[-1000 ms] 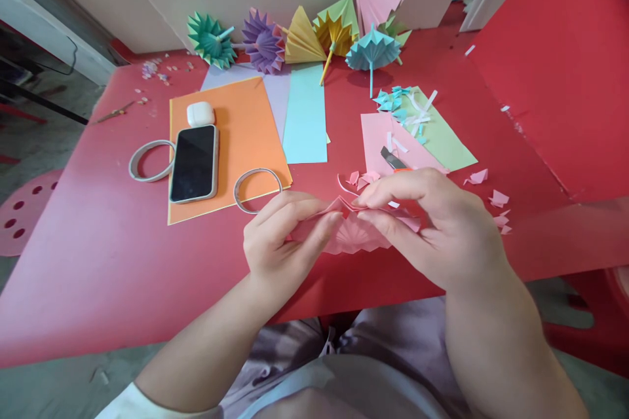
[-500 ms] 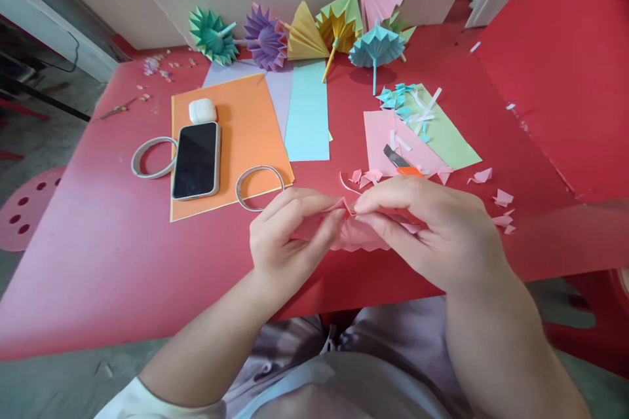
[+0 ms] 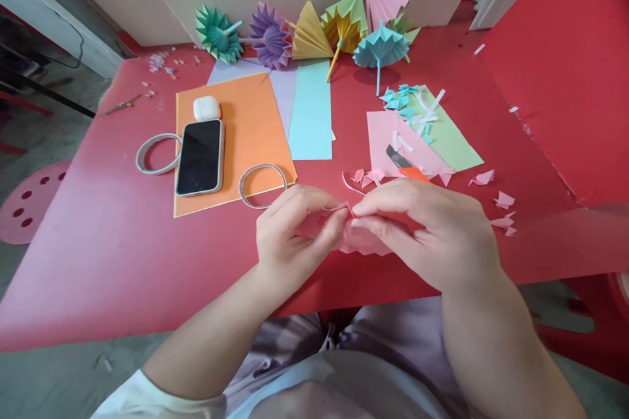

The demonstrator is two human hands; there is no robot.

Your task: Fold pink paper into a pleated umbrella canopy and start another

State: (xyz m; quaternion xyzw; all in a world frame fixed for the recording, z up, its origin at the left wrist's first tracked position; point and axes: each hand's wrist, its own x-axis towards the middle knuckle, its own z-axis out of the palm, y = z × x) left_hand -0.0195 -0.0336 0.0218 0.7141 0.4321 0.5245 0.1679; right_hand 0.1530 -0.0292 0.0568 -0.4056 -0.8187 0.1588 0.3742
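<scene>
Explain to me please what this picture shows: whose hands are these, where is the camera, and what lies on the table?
The camera sits on a person's head and looks down at their own two bare hands. The left hand and right hand together pinch a pleated pink paper piece above the red table. On the table lie an orange paper sheet, a black smartphone, a white earbud case, two grey tape rings, pink paper scraps and folded paper umbrellas at the back.

Bare red table [image 3: 113,255] lies left; pink scraps [image 3: 501,209] clutter the right.
</scene>
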